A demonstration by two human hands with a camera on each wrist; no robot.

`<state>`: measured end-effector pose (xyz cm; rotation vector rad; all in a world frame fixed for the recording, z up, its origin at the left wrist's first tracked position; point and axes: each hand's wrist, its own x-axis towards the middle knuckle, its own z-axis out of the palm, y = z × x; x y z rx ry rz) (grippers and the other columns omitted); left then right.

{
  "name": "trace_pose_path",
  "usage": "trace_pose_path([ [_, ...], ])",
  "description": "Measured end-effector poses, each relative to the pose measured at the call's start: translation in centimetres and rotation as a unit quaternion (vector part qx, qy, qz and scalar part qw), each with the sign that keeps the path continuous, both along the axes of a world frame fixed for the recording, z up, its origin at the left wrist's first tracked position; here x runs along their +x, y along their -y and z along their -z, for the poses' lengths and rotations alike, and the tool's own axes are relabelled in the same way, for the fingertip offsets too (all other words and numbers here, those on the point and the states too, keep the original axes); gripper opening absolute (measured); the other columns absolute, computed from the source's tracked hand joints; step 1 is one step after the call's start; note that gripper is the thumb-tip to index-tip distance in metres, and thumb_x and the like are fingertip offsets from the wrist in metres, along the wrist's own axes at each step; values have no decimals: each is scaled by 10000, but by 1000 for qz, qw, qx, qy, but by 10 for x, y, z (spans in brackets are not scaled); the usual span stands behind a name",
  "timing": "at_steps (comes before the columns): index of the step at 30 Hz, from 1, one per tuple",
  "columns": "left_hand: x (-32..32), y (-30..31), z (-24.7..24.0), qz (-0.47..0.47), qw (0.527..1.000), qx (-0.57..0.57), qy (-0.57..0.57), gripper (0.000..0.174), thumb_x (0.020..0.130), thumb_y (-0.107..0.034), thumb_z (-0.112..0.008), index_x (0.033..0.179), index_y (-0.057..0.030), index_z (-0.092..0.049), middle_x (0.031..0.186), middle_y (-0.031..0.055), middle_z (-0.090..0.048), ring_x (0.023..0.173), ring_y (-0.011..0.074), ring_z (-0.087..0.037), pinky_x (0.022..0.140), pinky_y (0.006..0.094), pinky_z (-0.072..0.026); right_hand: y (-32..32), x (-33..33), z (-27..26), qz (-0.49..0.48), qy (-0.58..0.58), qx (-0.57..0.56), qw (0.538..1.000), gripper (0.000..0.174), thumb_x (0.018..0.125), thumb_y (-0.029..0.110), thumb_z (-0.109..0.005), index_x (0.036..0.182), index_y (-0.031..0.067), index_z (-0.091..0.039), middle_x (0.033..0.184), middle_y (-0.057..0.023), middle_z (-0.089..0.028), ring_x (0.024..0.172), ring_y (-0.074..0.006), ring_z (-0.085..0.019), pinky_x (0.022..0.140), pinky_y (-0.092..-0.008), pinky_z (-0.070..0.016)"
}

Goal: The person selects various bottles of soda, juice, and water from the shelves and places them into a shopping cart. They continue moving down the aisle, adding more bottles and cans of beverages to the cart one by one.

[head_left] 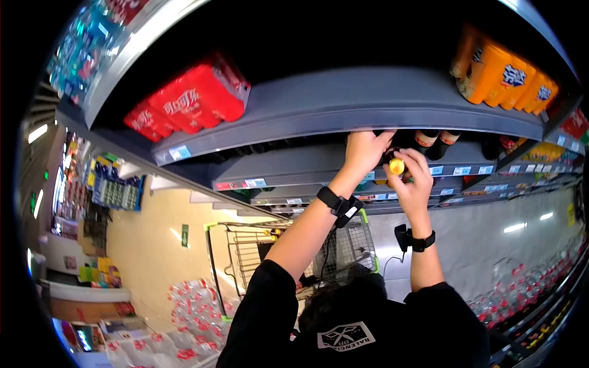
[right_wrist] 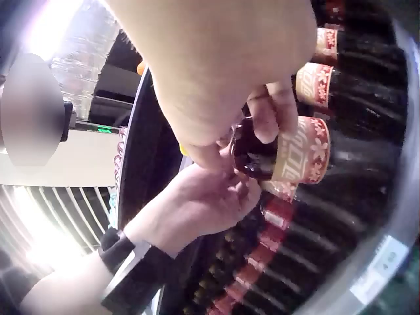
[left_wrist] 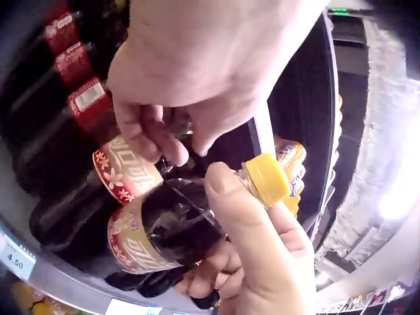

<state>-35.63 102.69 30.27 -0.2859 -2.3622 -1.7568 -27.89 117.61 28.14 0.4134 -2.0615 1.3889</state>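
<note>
At the shelf edge (head_left: 307, 178), the right hand (head_left: 417, 181) grips a bottle (left_wrist: 180, 220); left hand (head_left: 365, 150) hold unclear. Only the head view shows a cart (head_left: 350, 246).

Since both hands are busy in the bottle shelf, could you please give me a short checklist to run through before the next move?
1. Right hand grips the yellow-capped Coca-Cola bottle: ok.
2. Yellow cap on that bottle's neck: ok.
3. Left hand holding the neighbouring Coca-Cola bottle: cannot tell; its curled fingers hide the contact.
4. Gripped bottle's base free of the shelf: cannot tell; its lower end is lost in shadow.
5. Shopping cart nearby: ok, it shows below the arms in the head view.
6. The 4.50 price tag belonging to this bottle: cannot tell.
</note>
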Motion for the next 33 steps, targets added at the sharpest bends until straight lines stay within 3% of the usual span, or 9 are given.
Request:
trace_pose_path([
  [2,17,-7,-5,-63,996,-2,-69,374,912,-379,-722,1083,-48,-686,922,195,-725,813,414,-698,705,449,-553,2,12,11,13,-34,34,999,378,750,71,-847,1110,31,-741,1190,-106,-704,880,-192,-706,631,-268,-540],
  [3,34,-4,-19,-83,988,-74,-110,332,876,-251,-797,1072,-11,-678,938,127,-724,744,225,-688,676,317,-541,2,18,13,27,-53,64,996,379,747,65,-847,1109,31,-741,1191,-114,-708,933,-224,-718,695,-293,-569],
  [5,62,2,-19,-72,991,-35,-108,341,849,-224,-820,1090,-29,-680,1060,106,-703,812,234,-690,700,310,-552,0,30,27,29,-40,68,996,378,770,24,-831,1132,0,-727,1231,-165,-705,1115,-311,-689,971,-411,-533],
  [15,163,76,63,-30,965,-22,-260,317,794,-251,-807,1052,-104,-697,1137,12,-715,910,284,-714,735,371,-583,13,59,58,92,-67,-64,991,311,879,-21,-784,1160,-97,-675,1186,-198,-705,1024,-243,-675,924,-368,-553],
  [17,211,89,55,-37,974,15,-224,325,821,-260,-814,1100,-121,-719,1203,-10,-721,947,207,-727,728,316,-594,21,67,36,90,13,-79,993,303,911,16,-773,1167,-105,-664,1123,-182,-712,937,-194,-670,874,-339,-573],
  [21,291,122,98,-45,994,51,-88,321,866,-301,-795,1089,-91,-700,1113,64,-726,953,280,-717,768,359,-578,81,100,10,42,122,-46,991,243,918,71,-781,1073,-102,-710,997,-116,-738,866,-164,-670,805,-315,-565],
  [28,419,189,262,-250,948,138,141,383,814,-261,-864,1071,-25,-704,965,126,-704,854,291,-688,745,373,-545,155,145,171,-241,294,184,906,231,860,97,-846,1033,-8,-736,992,-54,-705,854,-112,-638,774,-269,-527],
  [31,446,201,346,-413,878,160,179,391,815,-245,-864,1093,-19,-707,888,128,-690,720,218,-656,662,345,-525,211,155,253,-393,221,369,813,391,778,88,-885,1108,-33,-716,1051,-160,-724,964,-287,-701,881,-359,-553],
  [33,454,208,382,-467,842,177,203,391,828,-239,-855,1110,-17,-702,877,132,-681,684,195,-640,642,341,-517,246,164,323,-456,243,350,782,375,787,125,-878,1093,-17,-714,1048,-173,-716,947,-328,-694,858,-392,-551],
])
